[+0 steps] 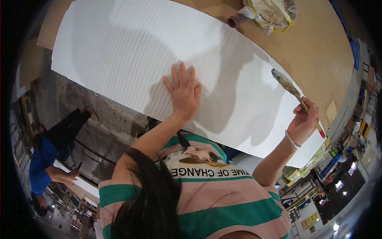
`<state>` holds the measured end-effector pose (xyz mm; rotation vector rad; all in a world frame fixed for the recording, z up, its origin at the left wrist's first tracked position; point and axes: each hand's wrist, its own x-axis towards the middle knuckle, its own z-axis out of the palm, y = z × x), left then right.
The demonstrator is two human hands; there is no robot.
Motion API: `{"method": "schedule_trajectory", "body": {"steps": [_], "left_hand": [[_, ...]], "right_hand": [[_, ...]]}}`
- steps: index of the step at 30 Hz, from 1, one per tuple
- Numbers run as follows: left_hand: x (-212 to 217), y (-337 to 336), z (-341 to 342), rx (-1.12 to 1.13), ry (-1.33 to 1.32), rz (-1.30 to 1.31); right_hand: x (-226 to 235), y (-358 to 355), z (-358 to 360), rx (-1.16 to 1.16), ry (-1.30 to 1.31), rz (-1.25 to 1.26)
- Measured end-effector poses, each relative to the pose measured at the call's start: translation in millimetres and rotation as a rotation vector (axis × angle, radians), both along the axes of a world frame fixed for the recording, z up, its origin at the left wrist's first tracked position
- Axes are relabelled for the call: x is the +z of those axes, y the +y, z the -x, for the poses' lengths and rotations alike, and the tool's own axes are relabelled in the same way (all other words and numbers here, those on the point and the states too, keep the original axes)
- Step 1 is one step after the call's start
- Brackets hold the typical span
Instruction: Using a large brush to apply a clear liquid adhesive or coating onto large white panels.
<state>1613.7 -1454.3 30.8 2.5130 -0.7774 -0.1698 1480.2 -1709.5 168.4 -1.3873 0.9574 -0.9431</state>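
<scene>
Left hand (184,92) flat, released, pinning big white sheet (131,51): light, floppy, creases easy. Right hand (304,121) clenched round brush (292,91) handle, near low end.

white lined sheet (131,51), brown table (318,47), red-handled brush (296,95)

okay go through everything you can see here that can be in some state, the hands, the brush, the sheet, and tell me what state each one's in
left hand: open, flat, palm down on the sheet
right hand: closed around the brush handle, raised off the sheet
brush: held tilted, bristles caked, head off the sheet
white sheet: lying flat on the table, scored with parallel lines
brown table: partly covered by the sheet
plastic-wrapped bundle: lying on the table beyond the sheet
</scene>
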Motion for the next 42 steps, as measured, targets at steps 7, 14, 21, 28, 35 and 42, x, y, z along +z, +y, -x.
{"method": "schedule_trajectory", "body": {"steps": [7, 14, 21, 28, 35, 42], "left_hand": [[-11.0, -4.7, 6.8, 0.063, -0.097, -0.010], [-12.3, -7.0, 8.3, 0.086, -0.123, -0.006], [-10.1, -9.3, 6.5, 0.070, -0.140, -0.039], [-17.4, -2.7, 9.3, 0.067, -0.174, -0.026], [-17.0, -6.5, 9.2, 0.064, -0.166, -0.015], [-16.2, -4.5, 7.4, 0.037, -0.103, 0.178]], "right_hand": [[3.3, -0.5, -4.4, 0.028, 0.022, 0.005], [-5.0, -3.8, 3.5, 0.002, 0.007, -0.048], [-8.6, -9.3, 3.7, 0.013, -0.029, -0.082], [-6.0, -16.6, -1.4, 0.076, -0.122, -0.043], [-18.9, -27.5, -137.1, 0.093, -0.104, 0.334], [-82.4, -42.2, -207.5, 0.225, 0.302, 0.894]]}}
